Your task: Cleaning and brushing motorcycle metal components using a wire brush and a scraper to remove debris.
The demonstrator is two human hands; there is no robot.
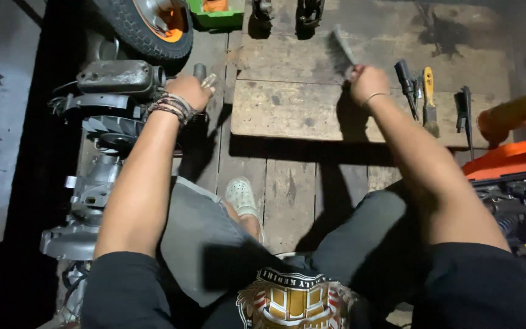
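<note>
Now the right hand [369, 82] is clenched on a wire brush [341, 55] at one o'clock. The left hand [190, 90] grips a small metal part [205, 76] at eleven; I think short, firm strokes work best.

A grey wire brush [340, 53] is showing against worn brown wooden floorboards [287, 195], near a yellow-handled tool [428, 91] and black-handled tools [404, 78]. A black tyre with an orange rim [153, 24] is sitting beside a dull grey engine [101, 122], while a green tray [217, 15] and an orange machine body [509, 159] are glowing at the edges.
</note>
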